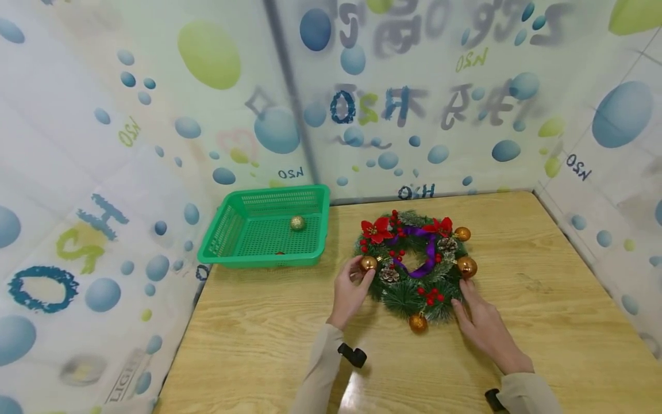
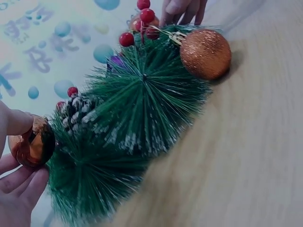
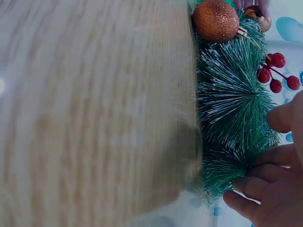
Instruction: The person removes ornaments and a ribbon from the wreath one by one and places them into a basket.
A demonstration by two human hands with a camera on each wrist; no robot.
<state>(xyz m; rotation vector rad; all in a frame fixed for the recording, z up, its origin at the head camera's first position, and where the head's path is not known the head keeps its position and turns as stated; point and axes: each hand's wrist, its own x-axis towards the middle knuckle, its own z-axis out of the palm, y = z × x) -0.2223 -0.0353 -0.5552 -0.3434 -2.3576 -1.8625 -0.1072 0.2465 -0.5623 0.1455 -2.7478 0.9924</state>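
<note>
A green Christmas wreath [image 1: 403,296] lies on the wooden table, with red poinsettias, berries, pine cones and a purple ribbon on it. My left hand [image 1: 349,290] pinches a shiny copper bauble [image 2: 32,142] at the wreath's left edge, thumb on one side and fingers on the other. At the right edge, my right hand [image 1: 483,325] rests its loosely extended fingers against the green needles [image 3: 232,161], just below another copper bauble [image 1: 467,267]. A glittery copper bauble [image 2: 206,54] hangs at the wreath's near edge, and one more bauble [image 1: 462,234] sits at the upper right.
Left of the wreath, a green plastic basket [image 1: 264,262] holds a gold glittery bauble [image 1: 297,223] and a small red thing mostly hidden by its front wall. Patterned curtains [image 1: 383,138] border the wooden table [image 1: 258,333] at the back and both sides.
</note>
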